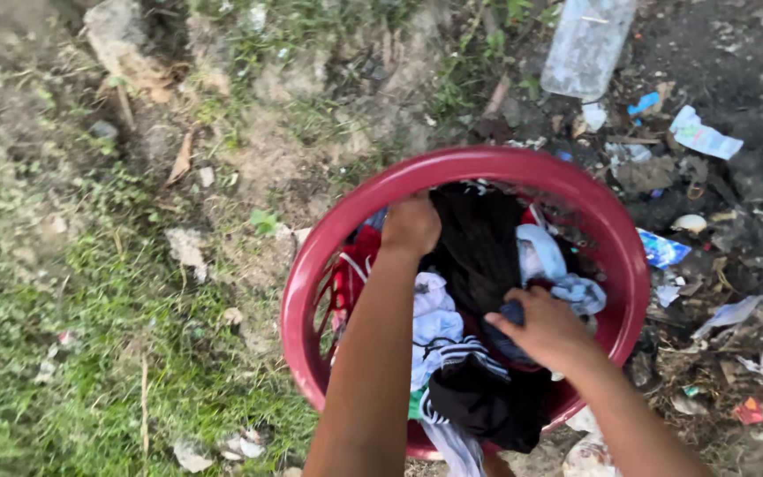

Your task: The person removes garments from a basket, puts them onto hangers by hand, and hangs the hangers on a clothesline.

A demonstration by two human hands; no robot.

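Red laundry basket (311, 291) on littered ground (717, 265); both hands (411, 225) (547, 329) among clothes (479, 247).

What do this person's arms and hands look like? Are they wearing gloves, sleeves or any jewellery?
Both arms are bare as far as the picture shows: no sleeves reach the forearms. The left hand and the right hand are ungloved. No watch, bracelet or band shows at either wrist, and no ring can be made out, though the fingers are partly hidden and slightly blurred. The forearms look slim and carry no visible markings.
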